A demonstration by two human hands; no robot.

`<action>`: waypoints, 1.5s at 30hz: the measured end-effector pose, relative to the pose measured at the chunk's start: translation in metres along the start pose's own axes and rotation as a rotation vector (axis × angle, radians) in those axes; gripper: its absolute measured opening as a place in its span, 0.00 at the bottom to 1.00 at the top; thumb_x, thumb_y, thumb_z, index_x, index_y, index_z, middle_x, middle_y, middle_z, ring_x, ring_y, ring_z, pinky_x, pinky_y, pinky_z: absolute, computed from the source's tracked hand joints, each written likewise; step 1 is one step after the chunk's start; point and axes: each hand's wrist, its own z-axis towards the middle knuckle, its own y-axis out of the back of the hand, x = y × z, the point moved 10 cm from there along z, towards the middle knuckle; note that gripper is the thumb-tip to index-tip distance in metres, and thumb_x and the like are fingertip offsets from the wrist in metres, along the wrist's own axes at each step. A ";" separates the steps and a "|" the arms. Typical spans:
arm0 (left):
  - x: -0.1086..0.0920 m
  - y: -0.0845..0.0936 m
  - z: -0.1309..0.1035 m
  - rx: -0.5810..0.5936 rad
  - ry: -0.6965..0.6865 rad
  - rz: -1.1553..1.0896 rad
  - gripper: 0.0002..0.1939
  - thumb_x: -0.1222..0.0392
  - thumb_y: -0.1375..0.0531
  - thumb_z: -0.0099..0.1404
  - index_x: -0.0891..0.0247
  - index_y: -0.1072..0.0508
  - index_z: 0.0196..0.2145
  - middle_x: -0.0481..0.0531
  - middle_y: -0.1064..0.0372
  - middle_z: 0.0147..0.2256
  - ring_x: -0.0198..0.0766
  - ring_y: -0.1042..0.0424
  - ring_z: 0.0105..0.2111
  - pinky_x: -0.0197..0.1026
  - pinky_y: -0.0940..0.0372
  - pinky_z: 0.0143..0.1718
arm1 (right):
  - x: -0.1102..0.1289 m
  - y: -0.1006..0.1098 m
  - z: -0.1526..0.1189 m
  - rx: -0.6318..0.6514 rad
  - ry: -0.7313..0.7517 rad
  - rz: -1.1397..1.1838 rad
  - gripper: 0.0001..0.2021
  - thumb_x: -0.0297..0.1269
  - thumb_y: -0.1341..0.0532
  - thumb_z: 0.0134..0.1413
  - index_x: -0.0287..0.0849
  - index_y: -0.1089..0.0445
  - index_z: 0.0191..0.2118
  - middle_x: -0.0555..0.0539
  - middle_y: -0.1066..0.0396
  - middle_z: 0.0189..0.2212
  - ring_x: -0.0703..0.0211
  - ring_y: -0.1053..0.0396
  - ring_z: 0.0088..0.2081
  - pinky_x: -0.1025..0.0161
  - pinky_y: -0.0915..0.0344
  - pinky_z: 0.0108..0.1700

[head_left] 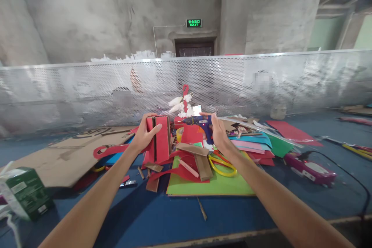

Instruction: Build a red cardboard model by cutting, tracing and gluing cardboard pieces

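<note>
My left hand (144, 135) grips a red box-like piece (162, 139) with brown cardboard edges and a dark gap down its front, the thumb lying over its face. A blue glue gun (205, 124) is in my right hand (220, 135), its nozzle pointing left toward the red piece, a small space apart from it. Under and between the hands lie red paper strips, brown cardboard strips (203, 166) and yellow-handled scissors (225, 168) on a green sheet (186, 190). White flowers (181, 104) with a red curled strip stand behind.
A large cardboard sheet (66, 151) and a green box (26, 192) are at the left. Coloured papers (252, 141), a purple device (310, 168) with a black cable and a red sheet (293, 131) lie right. A perforated metal screen (232, 81) stands behind the blue table (162, 217).
</note>
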 end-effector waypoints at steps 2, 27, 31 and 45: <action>0.002 0.000 0.000 0.002 0.007 -0.024 0.26 0.43 0.36 0.63 0.57 0.35 0.53 0.51 0.33 0.44 0.43 0.30 0.42 0.46 0.32 0.48 | -0.004 0.000 0.001 -0.019 -0.036 0.035 0.32 0.69 0.49 0.61 0.42 0.30 0.34 0.50 0.34 0.18 0.60 0.36 0.19 0.64 0.40 0.21; 0.006 -0.013 -0.003 0.085 0.208 -0.088 0.23 0.39 0.36 0.63 0.58 0.33 0.46 0.50 0.29 0.42 0.47 0.27 0.42 0.48 0.31 0.45 | 0.000 -0.034 -0.006 0.220 0.115 -0.447 0.27 0.60 0.48 0.66 0.45 0.41 0.23 0.53 0.41 0.17 0.62 0.41 0.21 0.63 0.46 0.28; 0.008 -0.012 -0.003 0.070 0.243 -0.092 0.24 0.38 0.35 0.62 0.57 0.33 0.44 0.49 0.29 0.41 0.46 0.27 0.41 0.46 0.31 0.43 | 0.004 -0.030 -0.005 0.161 0.124 -0.445 0.26 0.61 0.47 0.65 0.45 0.43 0.24 0.53 0.40 0.18 0.61 0.40 0.23 0.62 0.47 0.29; 0.011 -0.009 -0.003 0.041 0.250 -0.118 0.24 0.37 0.35 0.61 0.58 0.33 0.43 0.51 0.28 0.40 0.47 0.26 0.40 0.46 0.30 0.40 | 0.006 -0.031 -0.007 0.170 0.099 -0.465 0.26 0.59 0.48 0.66 0.46 0.44 0.22 0.53 0.43 0.15 0.60 0.40 0.22 0.62 0.47 0.28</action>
